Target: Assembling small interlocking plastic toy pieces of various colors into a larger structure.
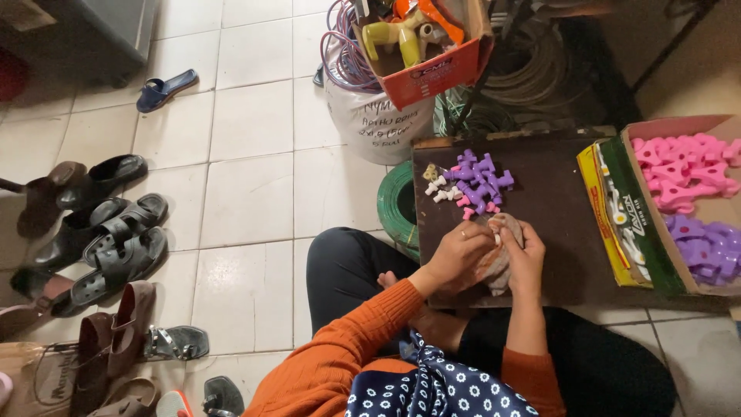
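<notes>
White floor tiles (247, 193), seen from above. Shoes and sandals (100, 247) in a loose row along the left edge; one blue slipper (166, 89) apart, further up. Behind the work area, coils of cable (532, 69), a white sack (378, 123), and on it an orange carton (432, 54) of yellow fittings. Beside the knee, a green wire coil (397, 205).

Dark wooden board (548, 216) flat on the floor, just in front of the crossed legs. At its right edge, an open cardboard box (656, 224) with pink plastic parts (683, 170) in the upper half and purple ones (706, 247) below.

On the board's upper left, a small heap of purple plastic pieces (478, 177), with a few white and pink ones mixed in at the near side.

Both hands together over the board, just below that heap, orange sleeves pushed up the forearms. Left hand (459, 255) curled, fingers bent inward, a ring on one finger, fingertips pinching a small white piece (498, 239). Right hand (525, 259) likewise closed round the same spot, thumb and fingers pressed against the left hand's. Between and under the palms, a brownish bundle (498, 270), cloth by the look of it, resting on the board. Exact shape of the pinched piece too small to tell.
</notes>
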